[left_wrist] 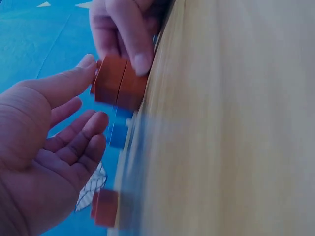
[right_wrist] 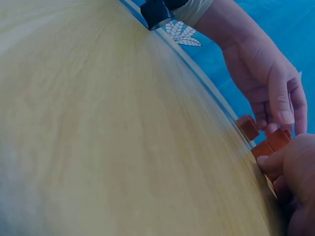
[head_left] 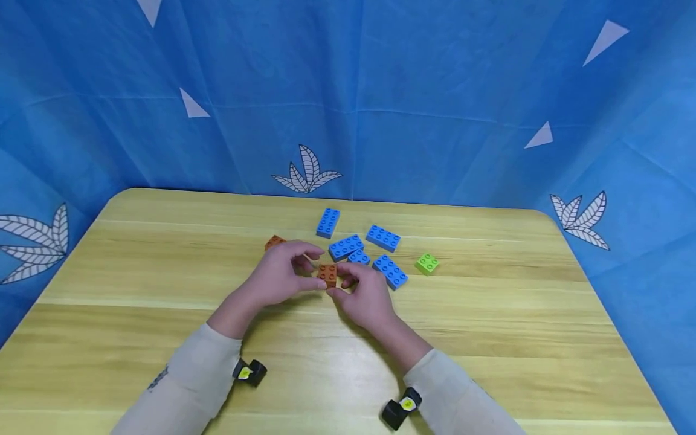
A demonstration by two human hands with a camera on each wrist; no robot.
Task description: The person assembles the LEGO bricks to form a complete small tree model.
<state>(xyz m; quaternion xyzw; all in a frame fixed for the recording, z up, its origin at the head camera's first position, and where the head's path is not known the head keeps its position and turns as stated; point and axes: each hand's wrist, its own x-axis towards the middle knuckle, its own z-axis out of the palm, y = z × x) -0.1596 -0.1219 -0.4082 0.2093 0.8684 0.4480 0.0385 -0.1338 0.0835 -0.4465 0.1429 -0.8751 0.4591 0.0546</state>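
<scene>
Two reddish-brown square building bricks [head_left: 327,274], stacked one on the other, stand on the table between the hands. My right hand [head_left: 368,297] pinches the stack low down from the right, its thumb on the near side. My left hand [head_left: 283,275] is at the left of the stack, its thumb touching the upper brick [left_wrist: 109,78] near the studs. The other left fingers [left_wrist: 87,140] are spread apart from the bricks. Behind the left hand lies another reddish-brown brick [head_left: 274,241], partly hidden in the head view.
Several blue bricks [head_left: 383,238] lie just beyond the hands, one partly covered by another. A small lime-green brick [head_left: 427,263] sits to their right. The wooden table [head_left: 522,338] ends at a blue curtain [head_left: 435,90] at the back.
</scene>
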